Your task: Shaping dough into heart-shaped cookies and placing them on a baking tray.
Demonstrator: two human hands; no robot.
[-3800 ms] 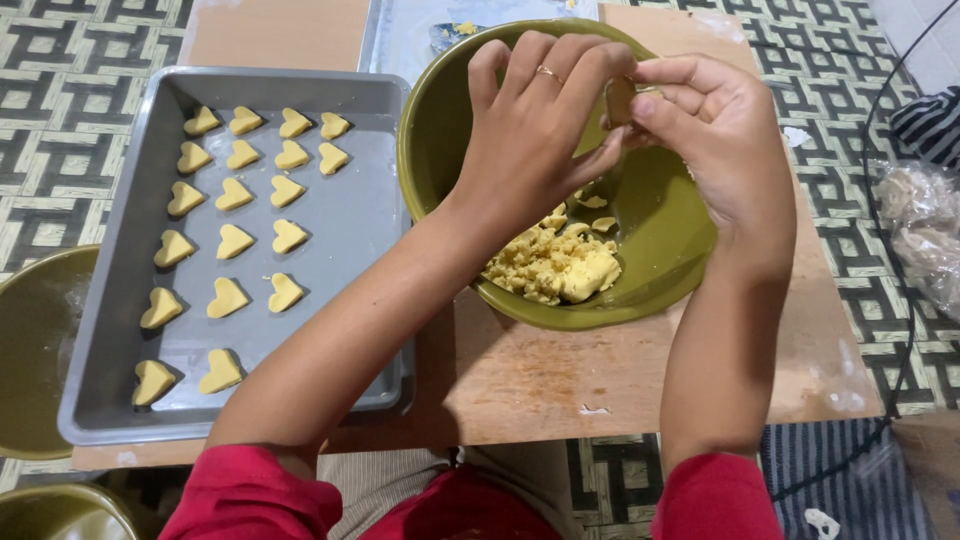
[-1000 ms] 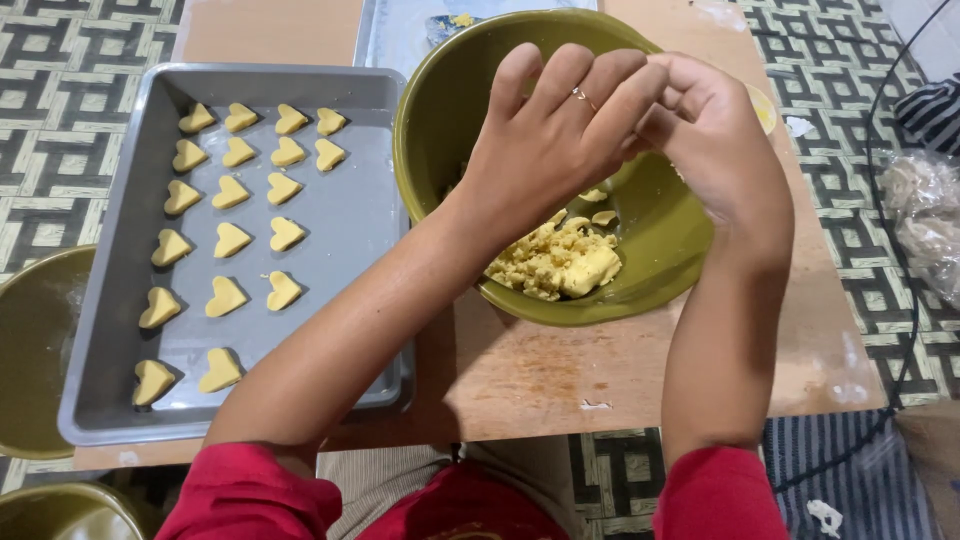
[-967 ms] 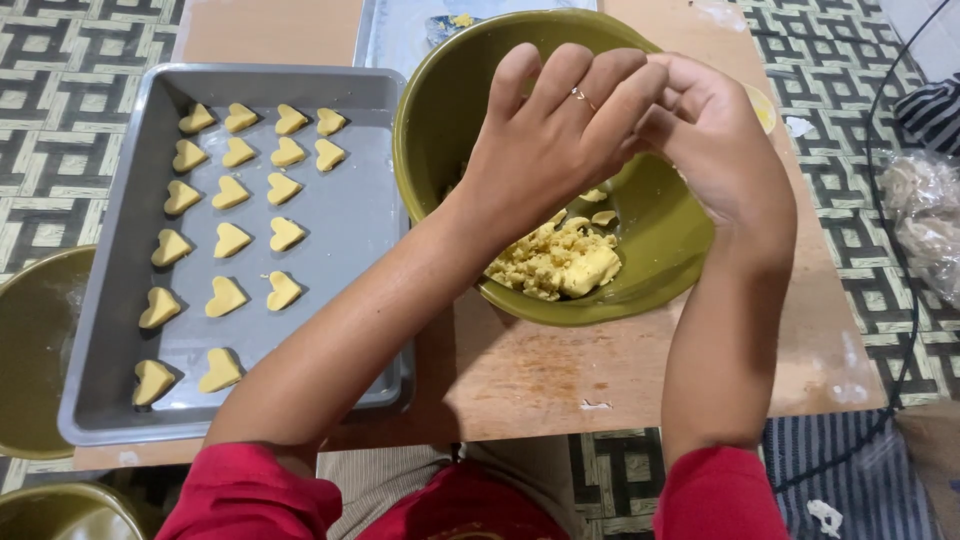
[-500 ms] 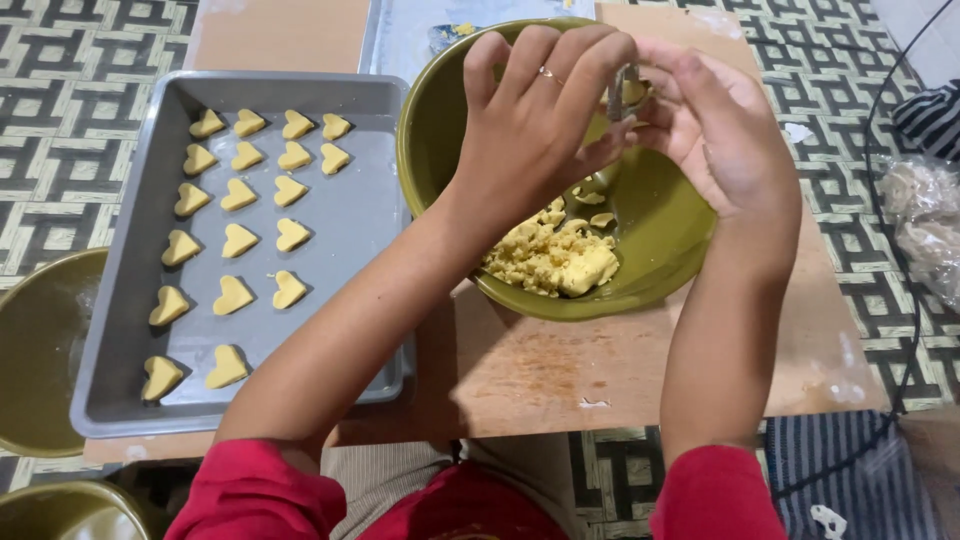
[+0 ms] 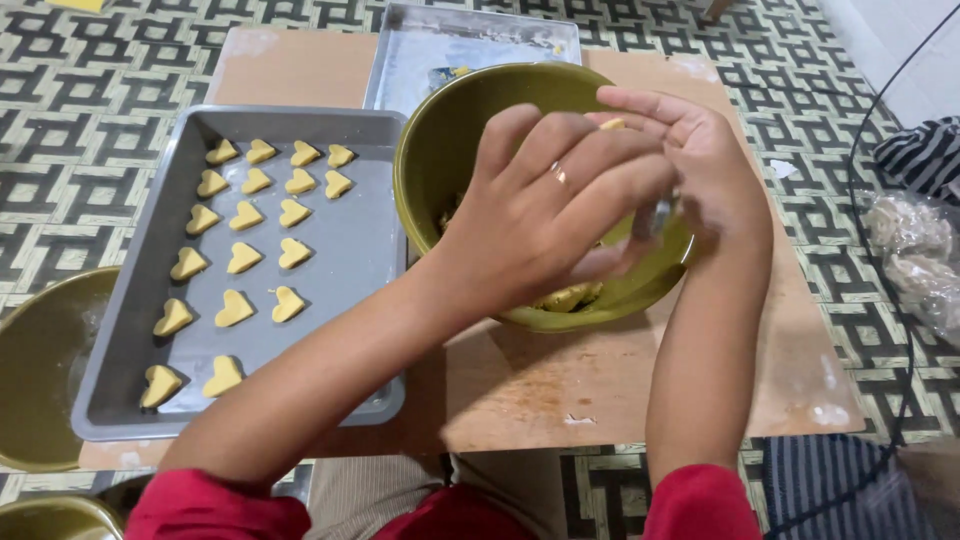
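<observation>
Two hands (image 5: 610, 200) close together above green bowl's rim (image 5: 420, 150).

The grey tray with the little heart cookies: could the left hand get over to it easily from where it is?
Probably yes. The left hand hovers over the green bowl, right beside the grey tray, with nothing between them.

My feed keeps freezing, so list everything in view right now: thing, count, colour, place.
Heart-shaped dough pieces: sixteen, yellow, in rows on the near tray.
Baking tray: one, grey, table left.
Second tray: one, grey, far side.
Bowl: one, olive green, table centre.
Dough: yellow, in the bowl.
Low table: one, wooden.
Plastic bag: one, clear, floor right.
Left hand: over the bowl, ring on.
Right hand: over the bowl, against the left; its hold is blurred.
</observation>
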